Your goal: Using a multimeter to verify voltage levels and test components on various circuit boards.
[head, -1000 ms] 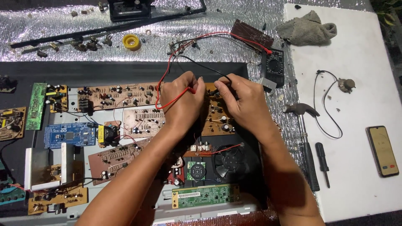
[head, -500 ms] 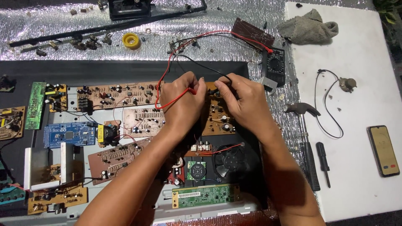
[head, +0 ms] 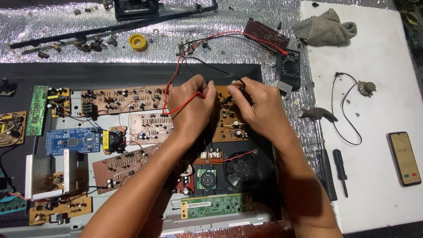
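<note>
Both hands probing brown board, head view.
L hand (head: 191, 108) pinches red lead (head: 178, 105); R hand (head: 260, 105) pinches black probe (head: 233, 88), tips on board (head: 231, 125) mid-bench. Meter (head: 288, 68) behind, fan (head: 242, 169) just below, hammer (head: 319, 115) to the right.

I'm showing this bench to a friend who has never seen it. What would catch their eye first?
Probably the two hands meeting at centre: the left hand pinching a red test lead, the right hand over a small brown circuit board. Next, the crinkled silver foil sheet along the top, then the white board at right carrying a hammer.
</note>
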